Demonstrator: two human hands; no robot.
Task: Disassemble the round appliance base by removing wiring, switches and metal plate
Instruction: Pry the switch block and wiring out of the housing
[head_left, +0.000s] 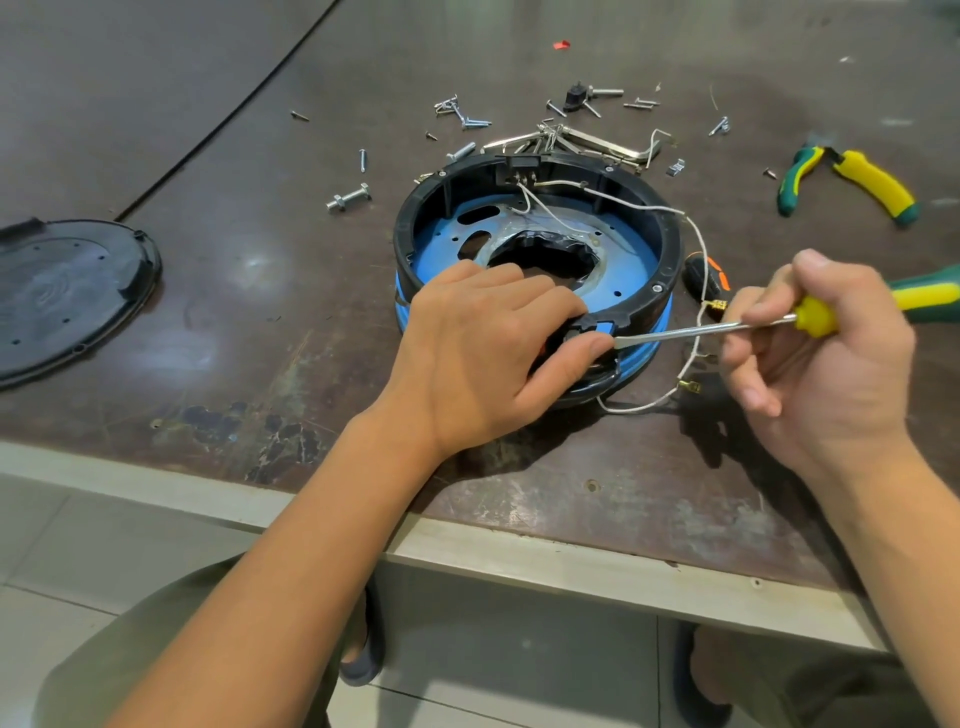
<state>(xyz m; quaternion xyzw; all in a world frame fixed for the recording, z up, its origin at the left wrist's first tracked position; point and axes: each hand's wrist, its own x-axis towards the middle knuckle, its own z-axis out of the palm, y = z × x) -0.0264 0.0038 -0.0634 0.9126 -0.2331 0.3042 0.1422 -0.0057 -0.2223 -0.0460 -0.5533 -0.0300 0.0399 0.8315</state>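
The round appliance base (670, 244) has a glossy black plastic ring above a smooth blue band. Inside it, the metal plate (623, 244) is painted an even blue, with bare shiny metal round its central hole. The white wires (631, 201) look cloth-sheathed and matt, and end in brass-coloured terminals (691, 386). The screwdriver (727, 327) has a bright polished metal shaft and a smooth yellow-and-green plastic handle. The table (234, 171) top is dark brown, scratched and worn, with a dull sheen; its edge strip is pale and matt. The loose screws (349, 197) and hex keys (613, 147) are bright metal. The cover (67, 296) is matt black plastic. The pliers (872, 182) have glossy yellow-and-green grips.
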